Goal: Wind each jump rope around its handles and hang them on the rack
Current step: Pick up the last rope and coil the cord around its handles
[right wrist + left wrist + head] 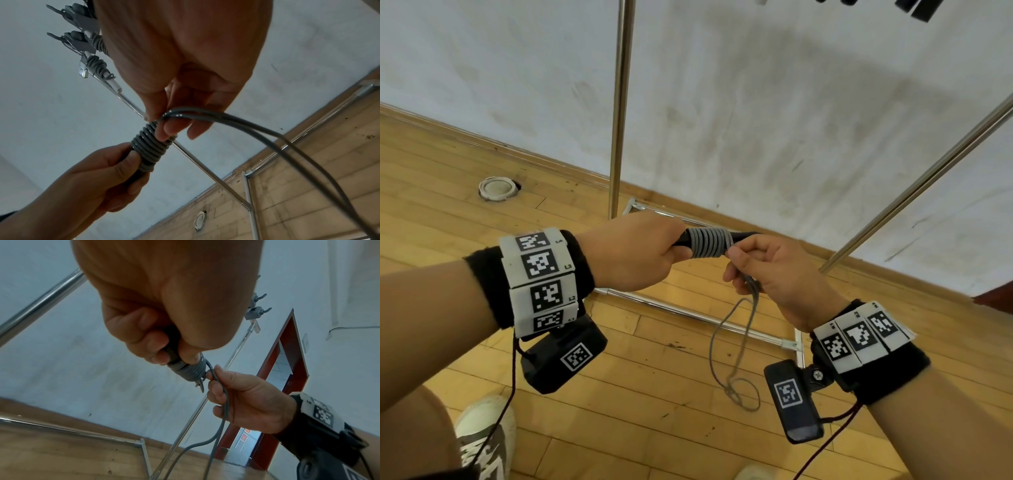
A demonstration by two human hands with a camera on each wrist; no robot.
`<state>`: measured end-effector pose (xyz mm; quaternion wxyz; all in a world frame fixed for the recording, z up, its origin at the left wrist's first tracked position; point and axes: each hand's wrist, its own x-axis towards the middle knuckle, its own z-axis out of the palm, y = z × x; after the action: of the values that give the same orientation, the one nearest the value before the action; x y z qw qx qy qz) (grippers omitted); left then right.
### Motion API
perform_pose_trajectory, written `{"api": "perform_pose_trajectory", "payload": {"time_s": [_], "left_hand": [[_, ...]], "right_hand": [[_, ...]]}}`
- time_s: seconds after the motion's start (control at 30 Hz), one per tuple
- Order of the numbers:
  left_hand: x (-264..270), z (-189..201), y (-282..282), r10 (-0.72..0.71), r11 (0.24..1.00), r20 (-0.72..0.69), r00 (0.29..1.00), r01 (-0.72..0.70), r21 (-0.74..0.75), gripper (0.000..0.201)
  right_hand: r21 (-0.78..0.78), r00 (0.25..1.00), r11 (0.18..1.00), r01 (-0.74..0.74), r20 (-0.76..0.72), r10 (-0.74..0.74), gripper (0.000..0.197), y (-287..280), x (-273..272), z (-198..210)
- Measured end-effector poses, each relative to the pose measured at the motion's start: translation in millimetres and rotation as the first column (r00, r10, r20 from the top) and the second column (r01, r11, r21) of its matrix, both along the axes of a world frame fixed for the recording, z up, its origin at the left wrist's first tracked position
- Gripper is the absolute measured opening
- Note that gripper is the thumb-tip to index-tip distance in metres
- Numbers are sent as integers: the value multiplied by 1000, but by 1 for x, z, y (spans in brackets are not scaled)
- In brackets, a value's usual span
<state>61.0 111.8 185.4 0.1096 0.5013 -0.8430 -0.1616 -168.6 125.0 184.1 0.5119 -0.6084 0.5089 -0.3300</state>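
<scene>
Behind stands the tall chrome tube rack (pixel 619 102), wound ropes already hanging near its clips. Left hand (pixel 633 253) is fisted round the paired black handles (pixel 739 235), held level at chest height; right hand (pixel 774 274) pinches the doubled grey rope (pixel 751 291) beside the tight coils (pixel 710 243). Winding's underway; a slack loop dangles, so the next turns need steady tension.
</scene>
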Motion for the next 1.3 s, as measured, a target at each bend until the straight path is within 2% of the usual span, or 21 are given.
{"api": "perform_pose_trajectory", "payload": {"time_s": [0.1,0.27,0.37,0.43,0.53,0.6,0.73,0.8,0.87,0.9,0.97,1.07,1.1,1.2,1.3], "left_hand": [[2,3,-2,11,1000,-53,999,-11,-7,19],[5,8,-3,30,1000,-110,993,-29,11,21],[4,11,-1,33,998,-169,985,-23,61,19],[5,14,1,17,995,-215,976,5,101,17],[8,18,5,-28,984,-268,963,74,163,15],[9,20,8,-56,970,-315,948,127,208,14],[8,23,13,-109,930,-377,920,228,289,14],[8,25,16,-143,905,-378,914,276,323,14],[8,27,20,-174,880,-384,907,318,352,16],[9,28,22,-186,867,-379,906,333,370,20],[8,29,25,-212,840,-351,912,354,412,24],[5,27,30,-251,815,-269,930,353,459,20],[4,26,30,-256,811,-242,936,344,473,19],[2,23,31,-282,815,-140,949,314,487,17],[0,17,30,-317,855,9,949,281,436,20]], "right_hand": [[-48,998,998,39,60,-36,9,1,1,-2],[21,979,995,-95,183,89,23,2,-7,1],[16,993,995,-99,62,98,15,5,-9,-1],[-52,993,994,-101,-74,97,23,6,-11,-4],[-137,979,981,-134,-174,110,25,8,-14,-8],[-156,972,971,-181,-176,153,17,9,-16,-12],[-206,957,938,-280,-135,256,34,11,-19,-19],[-210,954,932,-294,-121,274,27,10,-19,-19],[-182,933,928,-325,-222,283,16,9,-20,-21],[-146,911,930,-338,-298,285,15,8,-22,-22],[-51,893,947,-317,-353,280,11,5,-29,-28],[-48,777,911,-410,-541,322,13,-1,-31,-29],[-33,772,905,-424,-535,342,13,-2,-30,-27],[-89,842,916,-391,-437,317,19,-5,-27,-17],[-136,864,923,-361,-422,276,29,-6,-27,-10]]}}
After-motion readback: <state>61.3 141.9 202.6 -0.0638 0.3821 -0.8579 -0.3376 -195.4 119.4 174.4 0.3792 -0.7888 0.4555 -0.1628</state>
